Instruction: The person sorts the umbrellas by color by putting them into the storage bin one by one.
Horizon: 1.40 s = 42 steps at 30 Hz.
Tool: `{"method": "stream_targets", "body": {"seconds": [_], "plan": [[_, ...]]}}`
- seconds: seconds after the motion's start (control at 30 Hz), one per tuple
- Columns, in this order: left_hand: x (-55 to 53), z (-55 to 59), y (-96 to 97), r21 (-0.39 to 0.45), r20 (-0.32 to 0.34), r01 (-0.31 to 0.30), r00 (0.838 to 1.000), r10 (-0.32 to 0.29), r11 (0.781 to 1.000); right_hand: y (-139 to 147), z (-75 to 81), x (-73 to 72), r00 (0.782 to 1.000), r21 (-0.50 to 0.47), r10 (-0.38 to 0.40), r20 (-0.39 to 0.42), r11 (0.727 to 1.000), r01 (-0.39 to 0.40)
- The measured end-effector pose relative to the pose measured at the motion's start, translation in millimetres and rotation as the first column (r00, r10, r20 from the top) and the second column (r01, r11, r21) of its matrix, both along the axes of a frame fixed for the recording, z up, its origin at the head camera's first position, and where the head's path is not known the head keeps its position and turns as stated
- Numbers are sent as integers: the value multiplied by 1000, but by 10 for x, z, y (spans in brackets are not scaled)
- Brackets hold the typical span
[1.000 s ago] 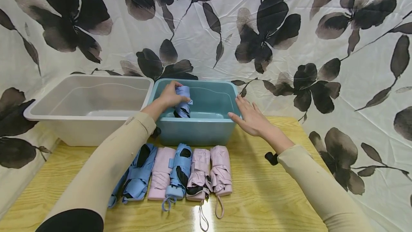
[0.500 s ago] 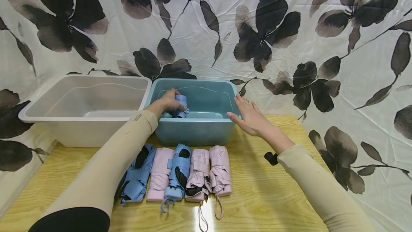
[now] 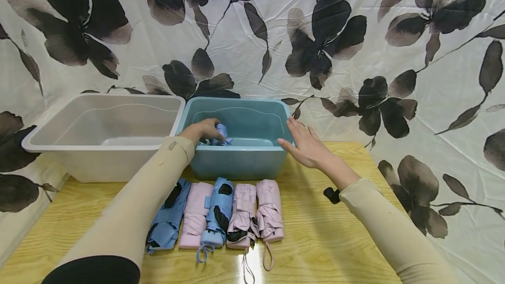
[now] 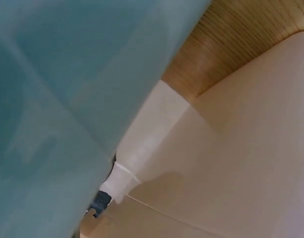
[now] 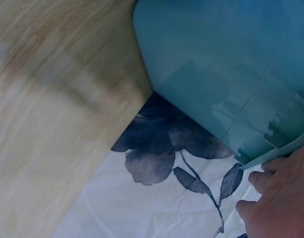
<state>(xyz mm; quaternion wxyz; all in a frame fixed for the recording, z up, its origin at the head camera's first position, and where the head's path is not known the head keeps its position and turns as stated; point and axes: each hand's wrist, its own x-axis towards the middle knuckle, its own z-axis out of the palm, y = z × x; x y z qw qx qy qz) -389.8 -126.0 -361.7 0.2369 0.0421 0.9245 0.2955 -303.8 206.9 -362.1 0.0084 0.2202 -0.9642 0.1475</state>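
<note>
Blue umbrella (image 3: 222,130) sits inside the teal bin (image 3: 236,163), left side, gripped by my left hand (image 3: 206,129); I judge this the setting-down step, next needing gentle release. My right hand (image 3: 307,146), fingers straight, touches the right rim.

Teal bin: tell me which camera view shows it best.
The head view: it takes in the teal bin nearly whole, with its front, rim and inside. The left wrist view has just a close-up stretch of wall; the right wrist view shows part of the outside and some rim by the right hand.
</note>
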Motion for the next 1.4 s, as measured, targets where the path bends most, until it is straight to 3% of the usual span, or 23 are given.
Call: {"method": "stream_targets", "body": {"seconds": [0.27,0.47,0.6,0.7,0.8,0.97,1.13,1.27,1.4], "plan": [[34,36,-28,-95,62,114,992,-108,989,0,11,22,1000,-13,-3,16,1000,3],[60,31,-35,-86,59,112,992,-108,990,-9,10,17,1000,-8,-1,23,1000,1],[92,77,-40,-67,-8,123,992,-124,990,-25,19,19,1000,-10,3,22,1000,-3],[136,153,-33,-17,-106,137,985,-138,990,-26,19,20,1000,-14,2,20,1000,-2],[212,260,-13,60,-216,128,970,-113,990,-19,17,28,1000,-17,0,17,1000,1],[440,465,16,185,-363,124,931,-49,975,1,-1,35,1000,-35,1,18,999,0],[792,640,-47,306,-450,143,893,10,941,9,-31,14,1000,-38,0,12,999,0],[1089,692,-172,362,-522,162,851,56,918,0,-25,15,1000,-47,3,17,999,-2],[1391,668,-343,392,-572,164,814,100,905,-1,-29,26,1000,-54,1,14,999,0]]}}
